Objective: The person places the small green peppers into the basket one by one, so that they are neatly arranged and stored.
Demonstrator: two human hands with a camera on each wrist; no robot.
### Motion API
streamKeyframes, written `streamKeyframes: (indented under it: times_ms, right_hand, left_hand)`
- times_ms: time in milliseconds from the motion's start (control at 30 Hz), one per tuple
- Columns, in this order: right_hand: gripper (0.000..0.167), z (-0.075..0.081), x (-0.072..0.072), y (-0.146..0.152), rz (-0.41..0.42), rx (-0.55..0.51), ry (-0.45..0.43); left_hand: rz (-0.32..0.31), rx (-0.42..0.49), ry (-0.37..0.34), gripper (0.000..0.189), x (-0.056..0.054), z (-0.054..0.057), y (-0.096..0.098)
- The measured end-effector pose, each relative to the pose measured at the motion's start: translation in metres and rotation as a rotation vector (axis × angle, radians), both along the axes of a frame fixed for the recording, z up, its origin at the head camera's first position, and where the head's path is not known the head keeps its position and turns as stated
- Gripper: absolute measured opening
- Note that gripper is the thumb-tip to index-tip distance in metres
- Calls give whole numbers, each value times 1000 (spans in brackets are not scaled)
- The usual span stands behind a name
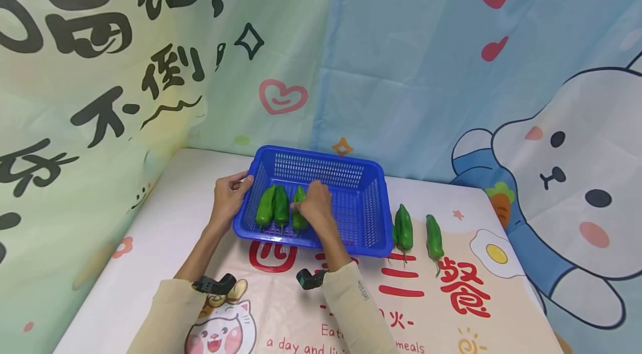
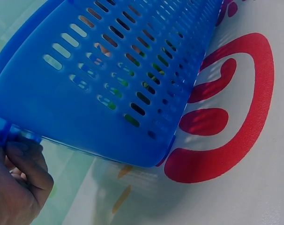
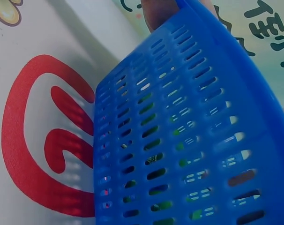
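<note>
A blue plastic basket (image 1: 373,203) with slotted walls sits on the table. My left hand (image 1: 232,192) grips its left rim; the left wrist view shows that hand (image 2: 25,180) with thumb and fingers at the edge. Two green peppers, one light (image 1: 266,208) and one darker (image 1: 281,206), lie side by side in the basket's left part. Reaching inside over the front wall, my right hand (image 1: 317,203) holds a third green pepper (image 1: 299,216), its thumb against the pepper's side. In the right wrist view the basket wall (image 3: 179,140) hides the right hand.
Right of the basket, a green pepper (image 1: 403,228) lies close to the wall, with another partly hidden beside it. A separate pepper (image 1: 434,237) lies farther right. The printed tablecloth (image 1: 281,309) covers the table, and a printed curtain (image 1: 401,64) hangs behind.
</note>
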State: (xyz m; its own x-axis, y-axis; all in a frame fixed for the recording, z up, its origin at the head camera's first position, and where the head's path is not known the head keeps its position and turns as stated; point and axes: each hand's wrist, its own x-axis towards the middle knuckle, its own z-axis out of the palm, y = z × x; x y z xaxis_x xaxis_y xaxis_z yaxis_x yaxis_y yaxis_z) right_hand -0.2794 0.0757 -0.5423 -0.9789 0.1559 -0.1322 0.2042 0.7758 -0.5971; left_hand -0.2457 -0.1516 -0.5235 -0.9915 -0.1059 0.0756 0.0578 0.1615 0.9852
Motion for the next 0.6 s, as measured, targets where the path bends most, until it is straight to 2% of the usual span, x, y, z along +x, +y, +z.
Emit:
streamKeyframes:
  times_ms: [200, 333, 467, 500, 567, 600]
  right_hand:
    - [50, 6, 2, 6, -10, -13, 17]
    - [53, 15, 6, 10, -26, -22, 18]
    - [59, 38, 19, 13, -41, -51, -16]
    - [60, 28, 14, 19, -32, -63, 2]
    - [57, 27, 13, 26, -39, -49, -6]
    - [54, 21, 9, 31, -43, -32, 2]
  left_hand:
    - [-2, 1, -3, 45, 0, 0, 0]
    - [0, -3, -4, 44, 0, 0, 0]
    - [3, -4, -3, 44, -1, 1, 0]
    - [3, -5, -4, 44, -1, 1, 0]
    - [1, -2, -5, 44, 0, 1, 0]
    - [0, 0, -5, 44, 0, 2, 0]
